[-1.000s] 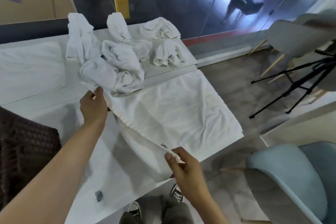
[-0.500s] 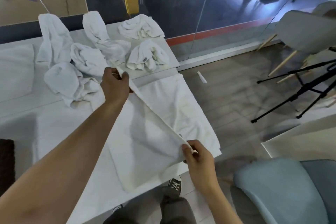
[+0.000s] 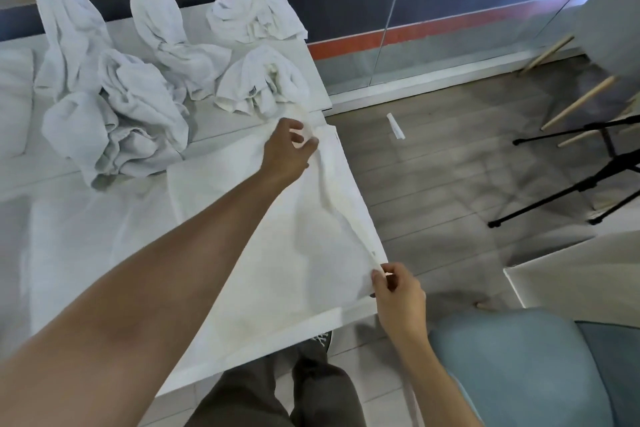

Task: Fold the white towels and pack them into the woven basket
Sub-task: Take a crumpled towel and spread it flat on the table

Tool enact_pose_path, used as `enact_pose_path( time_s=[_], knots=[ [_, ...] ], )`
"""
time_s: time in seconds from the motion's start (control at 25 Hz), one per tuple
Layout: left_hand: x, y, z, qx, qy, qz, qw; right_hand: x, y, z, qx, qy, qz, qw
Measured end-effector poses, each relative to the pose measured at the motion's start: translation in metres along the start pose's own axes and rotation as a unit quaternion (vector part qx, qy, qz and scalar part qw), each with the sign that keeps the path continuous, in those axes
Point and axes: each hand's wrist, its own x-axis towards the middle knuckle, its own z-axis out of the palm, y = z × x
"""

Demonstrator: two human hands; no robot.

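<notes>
A white towel (image 3: 277,246) lies folded in half on the white table (image 3: 69,236), its doubled edge along the table's right side. My left hand (image 3: 287,149) pinches the far corner of that edge between thumb and fingers. My right hand (image 3: 398,291) pinches the near corner at the table's right edge. Several crumpled white towels (image 3: 138,94) are heaped at the back of the table. The woven basket is out of view.
A blue chair (image 3: 536,367) stands close at the lower right. Black tripod legs (image 3: 571,184) and a grey chair (image 3: 602,28) stand on the wooden floor to the right. A glass wall runs behind the table. My legs and shoes show below the table edge.
Both hands carried the towel's left edge over to the right, laying it folded in half onto the table. The view shifted left, and the dark basket at the left edge dropped out of sight.
</notes>
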Motion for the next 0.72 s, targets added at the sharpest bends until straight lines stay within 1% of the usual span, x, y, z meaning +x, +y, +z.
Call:
enact_pose_path(
  time_s=[0.04, 0.08, 0.16, 0.24, 0.32, 0.44, 0.48, 0.56, 0.64, 0.72],
  knots=[
    [-0.004, -0.011, -0.001, 0.023, -0.024, -0.007, 0.999, 0.008, 0.004, 0.003, -0.016, -0.003, 0.011, 1.000],
    [-0.011, -0.027, -0.005, 0.055, -0.031, -0.011, 0.998, 0.016, 0.008, 0.006, -0.030, -0.004, 0.019, 0.999],
    [-0.038, -0.064, -0.023, 0.109, -0.020, -0.021, 0.994, 0.029, 0.014, 0.011, -0.058, -0.009, 0.029, 0.998],
    [-0.078, -0.107, -0.047, 0.152, 0.002, -0.054, 0.987, 0.039, 0.017, 0.012, -0.096, -0.019, 0.036, 0.995],
    [-0.121, -0.151, -0.074, 0.190, 0.040, -0.112, 0.975, 0.042, 0.021, 0.012, -0.123, -0.027, 0.041, 0.991],
    [-0.173, -0.197, -0.098, 0.224, 0.085, -0.245, 0.939, 0.042, 0.028, 0.013, -0.156, -0.035, 0.049, 0.986],
    [-0.185, -0.206, -0.098, 0.209, 0.086, -0.301, 0.927, 0.042, 0.028, 0.014, -0.166, -0.033, 0.050, 0.984],
    [-0.202, -0.216, -0.093, 0.132, 0.083, -0.384, 0.910, 0.045, 0.029, 0.018, -0.186, -0.038, 0.051, 0.981],
    [-0.207, -0.218, -0.089, 0.066, 0.067, -0.409, 0.908, 0.046, 0.026, 0.022, -0.199, -0.048, 0.066, 0.977],
    [-0.207, -0.221, -0.089, 0.037, 0.063, -0.395, 0.916, 0.042, 0.022, 0.023, -0.195, -0.033, 0.077, 0.977]
  ],
)
